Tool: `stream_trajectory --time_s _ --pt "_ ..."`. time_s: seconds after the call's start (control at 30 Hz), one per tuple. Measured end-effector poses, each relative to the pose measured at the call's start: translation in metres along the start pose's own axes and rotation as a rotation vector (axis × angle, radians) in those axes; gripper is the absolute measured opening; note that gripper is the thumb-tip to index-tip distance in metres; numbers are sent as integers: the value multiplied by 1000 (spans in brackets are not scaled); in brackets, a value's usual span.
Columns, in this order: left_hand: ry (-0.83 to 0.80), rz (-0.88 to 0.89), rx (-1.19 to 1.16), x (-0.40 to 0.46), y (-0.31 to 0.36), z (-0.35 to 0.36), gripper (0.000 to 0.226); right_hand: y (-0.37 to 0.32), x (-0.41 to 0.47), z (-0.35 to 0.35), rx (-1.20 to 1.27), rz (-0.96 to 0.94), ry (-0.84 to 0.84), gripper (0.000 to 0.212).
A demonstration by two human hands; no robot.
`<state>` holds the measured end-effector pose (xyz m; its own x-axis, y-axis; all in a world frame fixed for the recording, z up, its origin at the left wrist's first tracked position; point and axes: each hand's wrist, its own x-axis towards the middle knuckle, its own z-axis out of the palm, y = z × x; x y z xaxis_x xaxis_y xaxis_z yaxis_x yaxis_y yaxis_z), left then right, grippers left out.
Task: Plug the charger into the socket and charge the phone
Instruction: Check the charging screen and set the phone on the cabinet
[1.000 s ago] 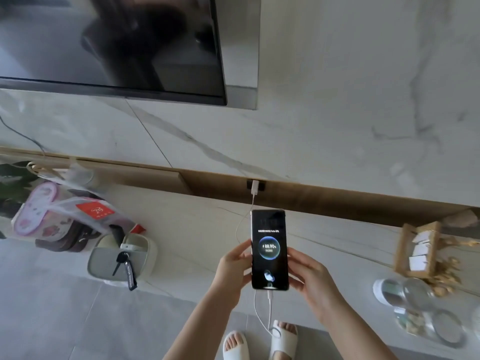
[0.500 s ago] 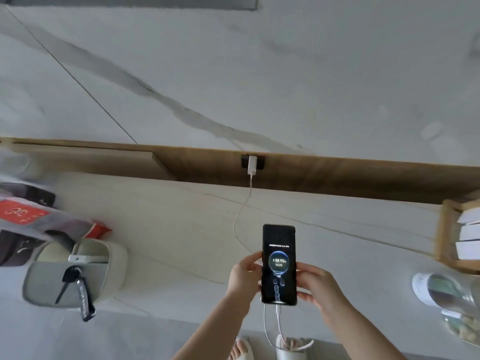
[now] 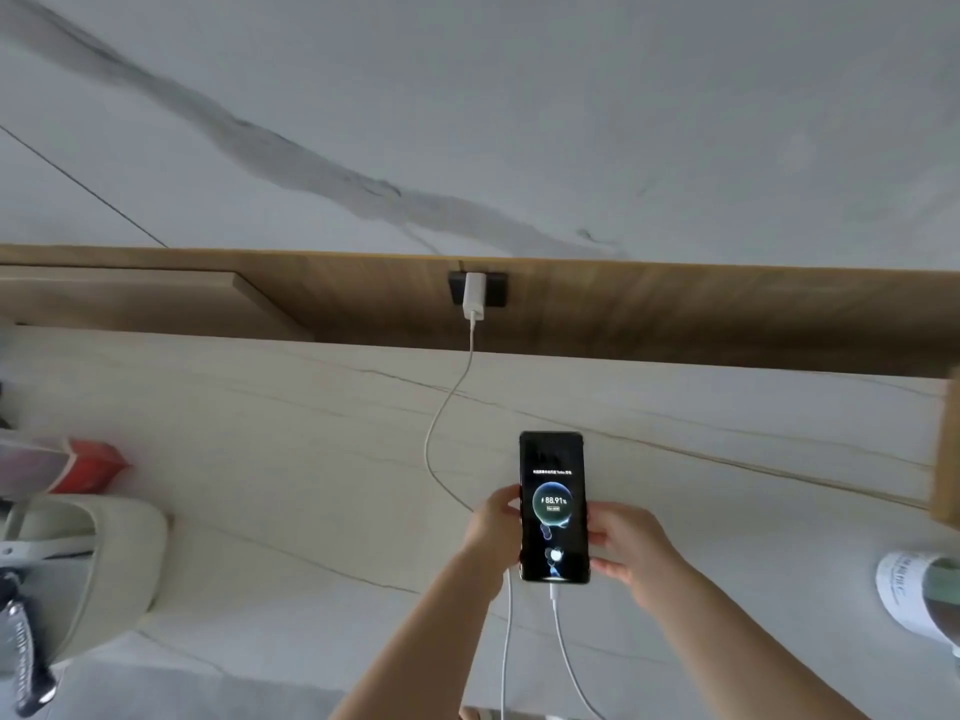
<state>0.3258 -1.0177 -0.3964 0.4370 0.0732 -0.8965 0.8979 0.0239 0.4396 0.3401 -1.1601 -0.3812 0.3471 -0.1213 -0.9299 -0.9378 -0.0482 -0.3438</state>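
- A pale, stone-look worktop [image 3: 291, 439] with thin brown veins is seen below a grey-veined white marble wall [image 3: 571, 122], the two being separated by a recessed band of brown wood panelling [image 3: 675, 314].
- The fingers [image 3: 506, 498] of the left hand [image 3: 493, 532] are curled against the left edge of a slim black smartphone [image 3: 554, 506], and the fingers [image 3: 602, 511] of the right hand [image 3: 631, 550] are pressed against its right edge, so that the phone is pinched between both hands.
- The phone is held screen-up over the worktop; whether it touches the surface cannot be told. A round charging graphic reading 88.91% is shown on the lit screen.
- A thin white cable [image 3: 441, 423] is plugged into the bottom end of the phone, loops down out of view, and is led up past the left hand to a small white charger block [image 3: 474, 296].
- The charger block is seated in a dark rectangular wall socket [image 3: 496, 289] set in the wood panelling.
- At the left edge a cream-coloured tray [image 3: 119, 569] with a dark key fob [image 3: 23, 662] is seen, and behind it a red packet [image 3: 93, 465], blurred.
- At the right edge a white cylindrical container [image 3: 906, 595] is partly cut off.
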Motion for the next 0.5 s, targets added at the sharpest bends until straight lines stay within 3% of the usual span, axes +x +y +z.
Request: stream_trajectory --time_s 0.27,0.5 --pt "121 44 104 23 -8 25 52 3 22 -7 -7 0 0 14" --pt "176 69 245 14 -6 32 49 5 17 -2 -157 -120 -2 17"
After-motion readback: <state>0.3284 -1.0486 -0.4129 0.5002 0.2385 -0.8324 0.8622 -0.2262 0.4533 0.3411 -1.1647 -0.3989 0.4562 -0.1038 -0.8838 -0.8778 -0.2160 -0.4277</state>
